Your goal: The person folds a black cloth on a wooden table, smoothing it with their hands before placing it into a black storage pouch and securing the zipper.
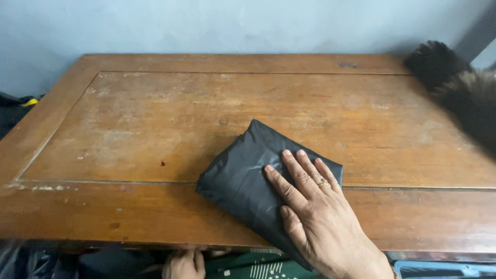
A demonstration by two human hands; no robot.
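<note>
Black bag: folded flat, lying near the front edge of the table.
Table: worn brown wood.
Right hand: fingers spread, palm pressed flat on the bag.
Left hand: below the table edge, grip unclear.

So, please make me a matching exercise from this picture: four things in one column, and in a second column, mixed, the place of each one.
Things
1. right hand
2. left hand
3. folded black cloth
4. dark furry thing

Places
A. far right corner of the wooden table
B. flat on top of the cloth
C. below the table's near edge
D. near the middle of the table, toward the near edge

Pairs: 1-B, 2-C, 3-D, 4-A
</note>
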